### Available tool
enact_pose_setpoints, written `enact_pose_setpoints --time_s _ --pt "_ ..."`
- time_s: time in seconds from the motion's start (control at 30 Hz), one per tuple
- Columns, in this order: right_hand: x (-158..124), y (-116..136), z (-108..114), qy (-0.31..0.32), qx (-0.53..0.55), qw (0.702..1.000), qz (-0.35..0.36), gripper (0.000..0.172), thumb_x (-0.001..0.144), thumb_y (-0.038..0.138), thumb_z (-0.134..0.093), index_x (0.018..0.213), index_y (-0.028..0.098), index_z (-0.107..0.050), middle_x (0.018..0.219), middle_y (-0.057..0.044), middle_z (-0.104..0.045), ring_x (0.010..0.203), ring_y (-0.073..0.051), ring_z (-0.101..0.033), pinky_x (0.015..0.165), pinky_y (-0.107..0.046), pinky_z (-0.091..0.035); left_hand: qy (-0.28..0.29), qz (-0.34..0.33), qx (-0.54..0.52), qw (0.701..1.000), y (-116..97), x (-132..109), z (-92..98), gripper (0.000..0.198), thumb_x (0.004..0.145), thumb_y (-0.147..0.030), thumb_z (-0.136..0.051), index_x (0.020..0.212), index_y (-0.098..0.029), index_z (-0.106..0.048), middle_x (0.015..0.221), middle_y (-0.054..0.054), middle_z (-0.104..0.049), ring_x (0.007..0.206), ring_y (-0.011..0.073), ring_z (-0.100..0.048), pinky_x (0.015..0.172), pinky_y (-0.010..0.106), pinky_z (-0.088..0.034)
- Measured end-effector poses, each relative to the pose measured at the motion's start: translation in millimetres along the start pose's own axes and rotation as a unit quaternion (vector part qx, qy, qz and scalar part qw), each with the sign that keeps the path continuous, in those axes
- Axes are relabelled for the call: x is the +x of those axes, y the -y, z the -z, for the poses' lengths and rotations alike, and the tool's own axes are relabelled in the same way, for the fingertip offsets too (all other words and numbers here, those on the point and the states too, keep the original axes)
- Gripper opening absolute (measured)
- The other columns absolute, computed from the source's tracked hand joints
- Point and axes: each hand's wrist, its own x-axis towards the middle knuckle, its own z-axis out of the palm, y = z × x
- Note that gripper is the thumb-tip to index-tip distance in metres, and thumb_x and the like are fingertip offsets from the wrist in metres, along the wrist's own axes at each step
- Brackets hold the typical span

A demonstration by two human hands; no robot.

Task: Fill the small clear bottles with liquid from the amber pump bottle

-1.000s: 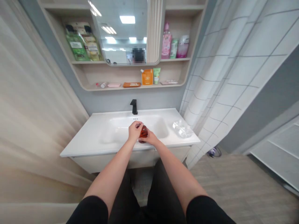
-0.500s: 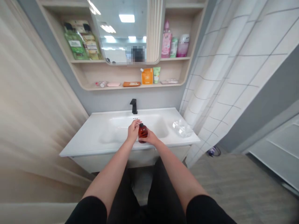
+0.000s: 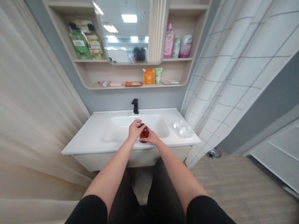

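Note:
An amber glass bottle [image 3: 144,133] is tilted slightly over the front of the white sink basin [image 3: 137,124]. My right hand [image 3: 151,137] wraps its lower body from the right. My left hand [image 3: 135,130] sits over the bottle's top, with its fingers closing on the neck and cap. The fingers hide the cap, so I cannot see its form. The black faucet [image 3: 135,105] stands at the back of the basin, behind both hands.
A crumpled clear plastic item [image 3: 183,130] lies on the right of the white countertop [image 3: 81,143]. Above the sink are a mirror [image 3: 126,34] and wooden shelves [image 3: 116,77] holding toiletries. A checked shower curtain [image 3: 217,93] hangs on the right, a pale curtain [image 3: 39,102] on the left.
My left hand has moved from beside the bottle onto its top, covering the dark cap. The bottle now leans slightly instead of standing upright.

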Motion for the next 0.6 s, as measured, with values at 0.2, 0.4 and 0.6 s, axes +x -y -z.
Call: enact_pose_setpoints --time_s 0.2,0.4,0.6 --pt "0 0 1 -0.005 -0.014 1.0 -0.008 0.09 0.068 0.045 -0.103 0.146 0.025 -0.063 0.125 -0.007 -0.082 0.113 -0.031 -0.078 0.108 -0.05 -0.061 0.001 0.004 -0.048 0.999 7 3 -4.1 0.039 0.081 -0.033 -0.087 0.113 -0.022 -0.068 0.108 0.007 -0.077 0.095 0.0217 -0.081 0.094 0.039 -0.065" --pt "0 2 1 -0.021 -0.008 1.0 -0.015 0.087 0.065 0.043 -0.103 0.142 0.026 -0.065 0.122 -0.007 -0.083 0.113 -0.034 -0.078 0.109 -0.053 -0.061 0.07 -0.036 0.012 0.997 10 10 26.9 0.034 0.091 -0.037 -0.079 0.121 -0.023 -0.07 0.12 0.011 -0.08 0.119 0.0248 -0.078 0.113 0.046 -0.059" --pt "3 -7 0 -0.136 -0.041 0.989 -0.032 0.075 0.061 0.046 -0.1 0.125 0.023 -0.066 0.126 -0.011 -0.078 0.115 -0.037 -0.076 0.109 -0.058 -0.06 0.15 0.056 0.353 0.922 41 -12 117.0 0.035 0.1 -0.054 -0.063 0.108 -0.023 -0.078 0.132 0.015 -0.078 0.126 0.0322 -0.074 0.116 0.047 -0.054"
